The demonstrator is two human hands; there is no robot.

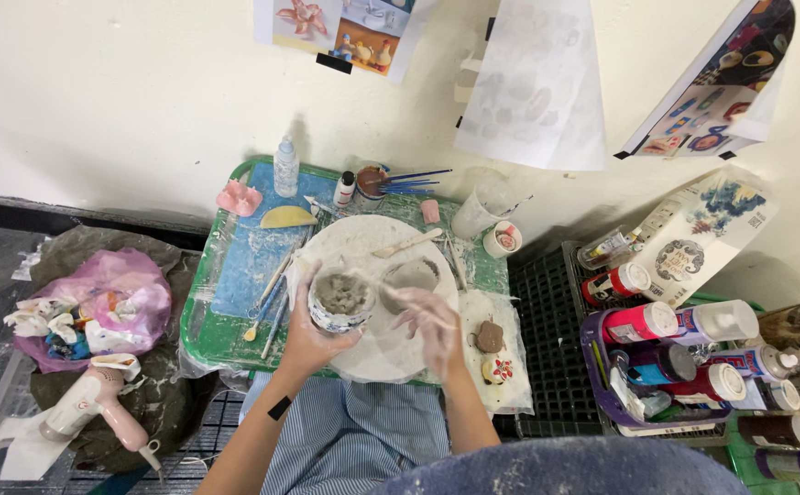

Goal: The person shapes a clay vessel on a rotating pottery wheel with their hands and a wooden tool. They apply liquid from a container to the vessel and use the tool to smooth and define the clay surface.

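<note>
The left hand [304, 335] grips the clay-filled cup [339, 301] steady while the right hand [432, 321], at 3 o'clock, pinches a wooden stick [383, 288], best worked gently.

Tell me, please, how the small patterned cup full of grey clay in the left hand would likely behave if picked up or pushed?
The small patterned cup looks filled to the brim with grey clay, so it is probably heavy for its size. The left hand and the white round board appear smeared with wet clay, so the cup may be slippery. Being squat, it seems unlikely to tip; if ceramic, it could chip.
</note>
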